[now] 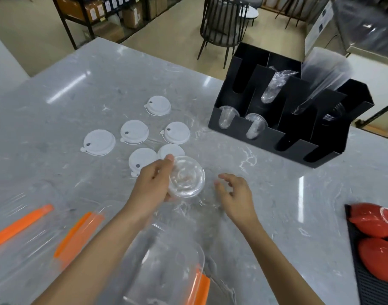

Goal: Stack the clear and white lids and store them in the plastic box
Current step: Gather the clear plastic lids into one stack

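Nearest you, the plastic box (166,260) looks empty, though blurred; your left hand (151,183) grips the clear lids (186,177), right hand (234,194) loose, six white lids (134,131) unstacked on the worktop (276,194).

Cafe or drink shop, by the look: marble counter (83,89), black cup organizer (283,111) holding clear cups (225,117), stock shelves (105,14) with cartons, chair (225,25) beyond.
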